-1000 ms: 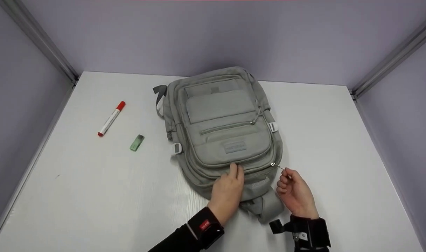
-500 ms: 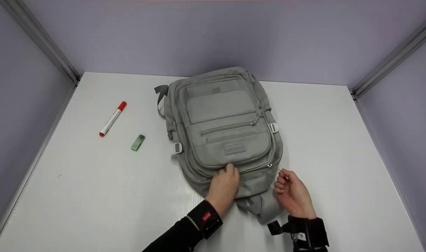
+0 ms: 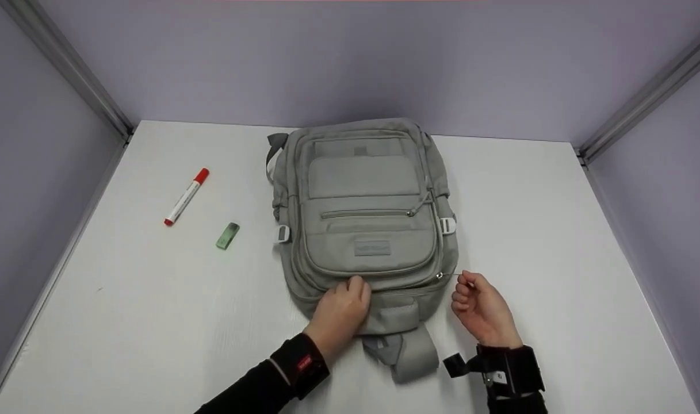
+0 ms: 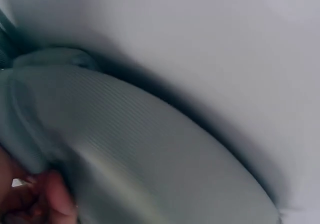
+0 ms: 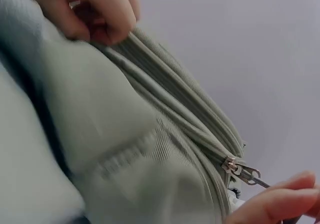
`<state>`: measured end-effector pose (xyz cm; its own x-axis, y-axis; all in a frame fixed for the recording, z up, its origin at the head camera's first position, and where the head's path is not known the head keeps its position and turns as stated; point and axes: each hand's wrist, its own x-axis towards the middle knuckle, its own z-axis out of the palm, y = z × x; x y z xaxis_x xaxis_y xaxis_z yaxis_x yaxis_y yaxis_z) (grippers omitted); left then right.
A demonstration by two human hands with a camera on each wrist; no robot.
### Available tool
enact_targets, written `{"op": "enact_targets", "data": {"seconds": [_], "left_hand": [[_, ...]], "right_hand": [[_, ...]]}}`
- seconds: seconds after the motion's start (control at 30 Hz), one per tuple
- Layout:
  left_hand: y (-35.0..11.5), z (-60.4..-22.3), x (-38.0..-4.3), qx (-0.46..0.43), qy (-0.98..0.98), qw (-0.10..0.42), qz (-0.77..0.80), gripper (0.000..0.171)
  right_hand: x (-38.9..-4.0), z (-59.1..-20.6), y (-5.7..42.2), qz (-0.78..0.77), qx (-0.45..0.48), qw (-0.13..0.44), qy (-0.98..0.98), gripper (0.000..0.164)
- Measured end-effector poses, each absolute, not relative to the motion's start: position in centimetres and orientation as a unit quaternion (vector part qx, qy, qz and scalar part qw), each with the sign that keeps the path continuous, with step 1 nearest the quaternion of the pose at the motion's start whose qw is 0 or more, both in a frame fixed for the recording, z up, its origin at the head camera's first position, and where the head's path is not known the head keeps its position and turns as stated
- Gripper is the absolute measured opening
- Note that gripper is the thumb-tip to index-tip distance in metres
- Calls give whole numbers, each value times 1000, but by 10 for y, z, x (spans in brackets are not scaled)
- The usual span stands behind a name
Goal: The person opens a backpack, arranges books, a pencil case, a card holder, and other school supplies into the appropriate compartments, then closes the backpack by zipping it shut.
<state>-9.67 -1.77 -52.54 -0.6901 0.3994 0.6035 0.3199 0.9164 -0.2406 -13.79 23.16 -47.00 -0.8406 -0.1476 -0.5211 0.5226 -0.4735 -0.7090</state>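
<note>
A grey backpack [image 3: 361, 175] lies on the white table, front side up, its top end toward me. My left hand [image 3: 341, 307] grips the fabric at that end beside the zipper seam; in the right wrist view the same hand [image 5: 100, 8] has its fingers curled on the edge. My right hand [image 3: 485, 310] is off the bag's right side and pinches the thin cord of a zipper pull. The cord runs taut to the metal zipper slider [image 5: 231, 166]. Grey fabric of the backpack [image 4: 135, 129] fills much of the left wrist view, with my fingertips at its lower left.
A red-capped white marker [image 3: 186, 197] lies on the table [image 3: 125, 322] left of the backpack. Nearer the bag is a small green block [image 3: 228, 236]. A wide grey strap [image 3: 417, 356] sticks out toward me between my hands. Pale panels enclose the table's back and sides.
The backpack has turned slightly, its near end swinging left together with my left hand. The zipper slider has shifted a little left; my right hand has barely moved and still holds the cord.
</note>
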Motion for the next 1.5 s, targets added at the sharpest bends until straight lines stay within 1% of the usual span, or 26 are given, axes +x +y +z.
{"op": "enact_targets", "data": {"seconds": [0.07, 0.23, 0.4, 0.6, 0.8, 0.97, 1.13, 1.23, 1.37, 1.5], "left_hand": [[-27, -524, -96, -205, -915, 343, 61, 10], [-43, -520, -91, -232, -914, 329, 54, 18], [-51, -518, -88, -243, -915, 319, 52, 16], [-54, -517, -88, -246, -907, 338, 53, 10], [-54, -519, -89, -246, -903, 350, 43, 8], [-54, -522, -90, -245, -903, 352, 42, 7], [-54, -524, -88, -247, -915, 318, 31, 13], [-53, -525, -88, -244, -919, 310, 27, 18], [-52, -524, -86, -241, -921, 306, 28, 15], [-52, -526, -85, -237, -922, 305, 28, 9]], "right_hand": [[-145, -468, 231, -832, 209, 203, 473, 40], [-166, -464, 233, -826, 222, 230, 465, 39], [-184, -458, 237, -818, 217, 260, 465, 39], [-211, -448, 238, -812, 214, 296, 456, 34], [-247, -437, 234, -810, 244, 310, 434, 31], [-274, -425, 222, -804, 269, 306, 433, 29], [-298, -415, 215, -805, 277, 297, 433, 26], [-310, -413, 210, -816, 282, 281, 418, 24], [-316, -417, 203, -824, 264, 258, 430, 26], [-312, -423, 201, -798, 228, 241, 503, 27]]}}
